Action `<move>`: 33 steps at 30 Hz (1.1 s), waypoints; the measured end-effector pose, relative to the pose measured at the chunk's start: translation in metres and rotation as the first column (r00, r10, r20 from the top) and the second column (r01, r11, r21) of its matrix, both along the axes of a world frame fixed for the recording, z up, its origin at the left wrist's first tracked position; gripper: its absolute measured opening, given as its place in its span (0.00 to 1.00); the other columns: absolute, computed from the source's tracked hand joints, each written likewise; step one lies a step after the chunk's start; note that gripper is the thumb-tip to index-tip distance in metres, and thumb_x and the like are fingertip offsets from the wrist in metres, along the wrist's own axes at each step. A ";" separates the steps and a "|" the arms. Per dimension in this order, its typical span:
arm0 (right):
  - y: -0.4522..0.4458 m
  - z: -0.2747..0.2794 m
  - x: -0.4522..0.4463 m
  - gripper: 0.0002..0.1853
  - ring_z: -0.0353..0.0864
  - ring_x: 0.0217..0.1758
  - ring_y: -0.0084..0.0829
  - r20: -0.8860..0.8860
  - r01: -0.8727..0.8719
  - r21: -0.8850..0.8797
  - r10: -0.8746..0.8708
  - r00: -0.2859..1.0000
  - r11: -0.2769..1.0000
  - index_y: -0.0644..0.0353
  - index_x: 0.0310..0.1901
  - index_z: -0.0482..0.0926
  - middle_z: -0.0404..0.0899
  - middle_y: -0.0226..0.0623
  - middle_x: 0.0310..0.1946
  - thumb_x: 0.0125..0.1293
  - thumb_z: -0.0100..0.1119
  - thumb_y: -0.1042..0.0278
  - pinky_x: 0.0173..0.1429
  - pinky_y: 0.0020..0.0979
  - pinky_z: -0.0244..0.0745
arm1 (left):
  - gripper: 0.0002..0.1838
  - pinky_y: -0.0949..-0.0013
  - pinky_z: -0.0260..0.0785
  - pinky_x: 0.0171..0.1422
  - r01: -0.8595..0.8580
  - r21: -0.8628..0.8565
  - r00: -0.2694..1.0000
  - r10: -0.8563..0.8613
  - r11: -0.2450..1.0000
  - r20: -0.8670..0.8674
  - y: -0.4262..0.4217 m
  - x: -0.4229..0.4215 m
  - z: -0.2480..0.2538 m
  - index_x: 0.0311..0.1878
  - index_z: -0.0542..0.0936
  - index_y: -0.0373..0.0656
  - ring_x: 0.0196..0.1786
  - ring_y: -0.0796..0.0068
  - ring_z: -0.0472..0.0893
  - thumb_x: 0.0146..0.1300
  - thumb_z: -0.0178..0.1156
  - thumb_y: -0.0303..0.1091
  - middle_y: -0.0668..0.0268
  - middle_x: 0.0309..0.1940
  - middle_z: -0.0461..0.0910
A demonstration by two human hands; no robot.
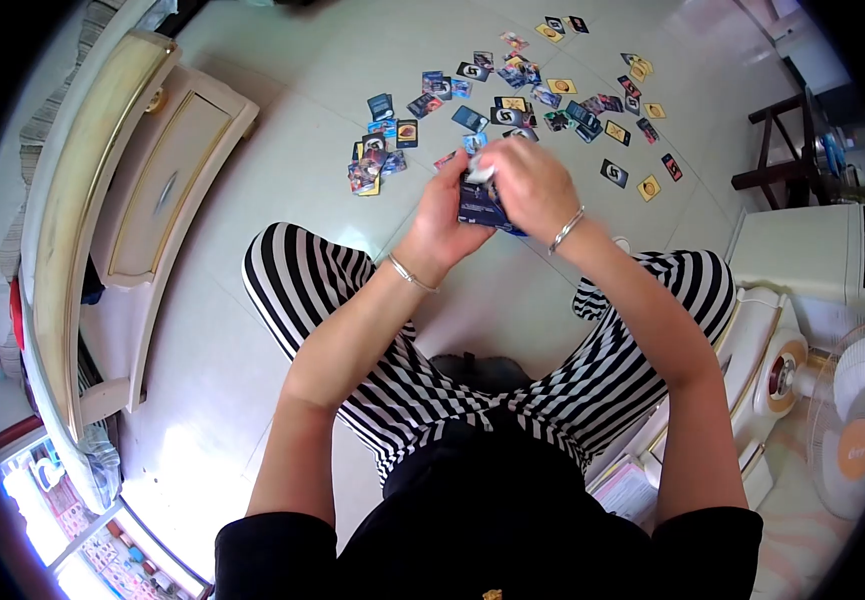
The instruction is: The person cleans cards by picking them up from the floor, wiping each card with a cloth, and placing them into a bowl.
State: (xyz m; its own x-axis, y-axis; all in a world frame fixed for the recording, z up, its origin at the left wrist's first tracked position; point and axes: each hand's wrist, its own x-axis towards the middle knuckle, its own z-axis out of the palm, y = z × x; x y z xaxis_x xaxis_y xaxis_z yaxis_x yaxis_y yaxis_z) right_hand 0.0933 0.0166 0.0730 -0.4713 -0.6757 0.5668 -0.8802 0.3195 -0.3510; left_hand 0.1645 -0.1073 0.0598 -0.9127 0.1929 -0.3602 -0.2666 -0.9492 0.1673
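- Left hand (442, 222), one: thumb along the near side of a dark blue pack (482, 205), fingers wrapped beneath and gripping it
- Right hand (534, 190), one: blurred, fingers curled and pressed together on a white scrap (478, 172) at the pack's upper end; exact contact of each finger cannot be told
- Dark blue pack, small, with fine pale print near its lower end: held above the floor (317, 135), in front of the seated person, between the two hands
- Bracelets, silver-coloured, two: one on the left wrist (412, 275), one on the right wrist (566, 230)
- Cards (505, 117), many, scattered loosely over the floor toward its far edge, some overlapping, some lying singly
- Card heap (372, 150), mixed colours, on the side of the spread nearer the floor's left edge
- Yellow card (649, 188) and red-and-black card (671, 167), one of each noted, on the side toward the floor's right edge
- Black-and-white emblem card (613, 173), lying singly, just beside these
- Striped trousers (302, 265), black and white, knees bent and spread wide
- Cream cabinet (174, 170), gold trim, along the floor's left edge
- Dark wooden stool (782, 145), at the floor's right edge
- Fan (857, 448), white with an orange centre, at the right, nearer the person
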 end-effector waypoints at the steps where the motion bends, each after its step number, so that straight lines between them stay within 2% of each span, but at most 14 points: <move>1: -0.001 -0.002 0.010 0.07 0.75 0.34 0.37 0.027 -0.089 -0.023 0.089 0.996 0.996 0.55 0.35 0.74 0.73 0.34 0.31 0.53 0.52 0.77 0.35 0.36 0.72 | 0.21 0.58 0.66 0.61 -0.053 -0.022 0.998 0.052 0.998 -0.028 0.001 -0.002 0.004 0.53 0.69 0.41 0.55 0.62 0.75 0.72 0.36 0.46 0.57 0.52 0.73; 5: 0.001 0.002 0.039 0.08 0.76 0.35 0.38 0.111 -0.278 -0.085 0.287 0.952 0.957 0.56 0.35 0.74 0.73 0.35 0.31 0.53 0.53 0.77 0.38 0.36 0.72 | 0.18 0.50 0.63 0.63 -0.251 0.018 0.968 0.250 0.968 0.012 -0.011 -0.009 -0.005 0.53 0.68 0.42 0.58 0.56 0.72 0.72 0.37 0.42 0.55 0.53 0.71; 8: 0.007 -0.005 0.035 0.07 0.77 0.36 0.39 0.201 -0.216 -0.073 0.227 0.953 0.974 0.57 0.35 0.74 0.74 0.36 0.32 0.54 0.53 0.77 0.38 0.36 0.72 | 0.17 0.51 0.62 0.64 -0.378 0.077 0.925 0.379 0.923 -0.003 -0.017 -0.014 -0.012 0.54 0.67 0.43 0.58 0.57 0.71 0.71 0.37 0.41 0.55 0.54 0.71; 10: 0.011 -0.011 0.028 0.05 0.77 0.35 0.39 0.517 -0.069 0.019 0.049 0.855 0.997 0.59 0.36 0.74 0.75 0.39 0.32 0.57 0.52 0.76 0.38 0.34 0.72 | 0.16 0.52 0.63 0.64 -0.422 0.056 0.906 0.422 0.905 0.003 -0.019 -0.017 -0.009 0.56 0.65 0.44 0.59 0.58 0.71 0.71 0.37 0.39 0.55 0.54 0.71; 11: 0.012 -0.014 0.026 0.05 0.76 0.33 0.30 0.740 -0.036 0.080 -0.035 0.672 0.996 0.61 0.38 0.74 0.76 0.35 0.30 0.61 0.50 0.73 0.35 0.29 0.70 | 0.15 0.52 0.62 0.64 -0.453 0.026 0.891 0.454 0.891 -0.010 -0.020 -0.018 -0.009 0.56 0.65 0.44 0.60 0.58 0.70 0.72 0.36 0.38 0.56 0.55 0.71; 12: 0.013 -0.018 0.024 0.05 0.76 0.33 0.30 0.739 -0.039 0.079 -0.033 0.672 0.996 0.61 0.38 0.74 0.76 0.35 0.30 0.61 0.50 0.73 0.35 0.29 0.70 | 0.15 0.52 0.62 0.64 -0.485 -0.004 0.874 0.485 0.874 -0.024 -0.022 -0.020 -0.009 0.56 0.65 0.45 0.61 0.58 0.70 0.72 0.36 0.38 0.56 0.56 0.70; 14: 0.015 -0.026 0.022 0.08 0.73 0.31 0.19 0.984 0.014 -0.170 0.171 -0.042 0.985 0.64 0.39 0.74 0.75 0.29 0.28 0.64 0.49 0.68 0.34 0.23 0.67 | 0.15 0.52 0.62 0.64 -0.480 -0.015 0.876 0.478 0.877 -0.069 -0.021 -0.021 -0.012 0.56 0.64 0.45 0.62 0.58 0.68 0.72 0.36 0.37 0.57 0.59 0.69; 16: 0.007 -0.010 0.031 0.10 0.69 0.30 0.13 0.974 0.106 -0.224 0.227 -0.014 0.969 0.63 0.37 0.75 0.73 0.24 0.28 0.65 0.50 0.65 0.33 0.20 0.64 | 0.15 0.51 0.61 0.65 -0.423 -0.062 0.900 0.411 0.904 -0.147 -0.020 -0.023 -0.016 0.58 0.64 0.45 0.64 0.58 0.67 0.72 0.37 0.38 0.58 0.61 0.67; 18: 0.006 0.000 0.030 0.09 0.69 0.30 0.13 0.939 0.271 -0.261 0.308 -0.150 0.927 0.61 0.36 0.76 0.73 0.24 0.28 0.65 0.51 0.64 0.33 0.18 0.63 | 0.16 0.53 0.61 0.65 -0.391 -0.082 0.911 0.373 0.917 -0.176 -0.018 -0.023 -0.018 0.59 0.63 0.44 0.64 0.58 0.67 0.72 0.37 0.38 0.57 0.62 0.66; 22: 0.014 -0.013 0.020 0.08 0.68 0.27 0.13 0.970 0.285 -0.190 0.225 -0.095 0.939 0.58 0.32 0.76 0.71 0.22 0.24 0.64 0.54 0.64 0.30 0.18 0.61 | 0.17 0.60 0.69 0.56 -0.252 -0.154 0.960 0.227 0.955 -0.164 -0.013 -0.024 -0.015 0.55 0.66 0.37 0.53 0.60 0.75 0.71 0.39 0.38 0.55 0.52 0.74; 23: 0.018 -0.018 0.020 0.07 0.68 0.25 0.13 0.968 0.316 -0.187 0.229 -0.103 0.930 0.59 0.31 0.77 0.71 0.21 0.23 0.64 0.55 0.66 0.28 0.19 0.61 | 0.17 0.60 0.68 0.58 -0.164 -0.288 0.971 0.104 0.944 -0.214 -0.015 -0.025 -0.020 0.55 0.67 0.38 0.54 0.61 0.75 0.71 0.41 0.38 0.55 0.52 0.74; 26: 0.025 -0.027 0.016 0.07 0.68 0.25 0.13 0.975 0.427 -0.159 0.210 -0.074 0.890 0.60 0.32 0.78 0.72 0.22 0.24 0.63 0.55 0.66 0.29 0.19 0.61 | 0.14 0.63 0.72 0.54 -0.044 -0.482 0.985 -0.042 0.875 -0.167 -0.009 -0.021 -0.014 0.50 0.72 0.38 0.47 0.69 0.79 0.68 0.49 0.36 0.61 0.44 0.78; 28: 0.035 -0.034 0.013 0.08 0.68 0.26 0.14 0.981 0.444 -0.143 0.187 -0.057 0.885 0.60 0.32 0.78 0.73 0.23 0.24 0.63 0.55 0.66 0.29 0.20 0.61 | 0.11 0.67 0.74 0.50 0.004 -0.792 0.995 -0.081 0.610 -0.057 -0.002 -0.020 -0.024 0.47 0.74 0.39 0.42 0.75 0.79 0.66 0.53 0.34 0.65 0.40 0.79; 33: 0.061 -0.072 -0.001 0.10 0.72 0.28 0.17 0.996 0.344 -0.056 0.031 0.078 0.937 0.63 0.35 0.79 0.77 0.26 0.27 0.61 0.59 0.64 0.31 0.21 0.65 | 0.04 0.73 0.77 0.39 0.191 -0.837 0.980 -0.141 0.513 0.137 0.009 -0.026 -0.049 0.40 0.75 0.41 0.36 0.80 0.78 0.65 0.52 0.29 0.70 0.33 0.77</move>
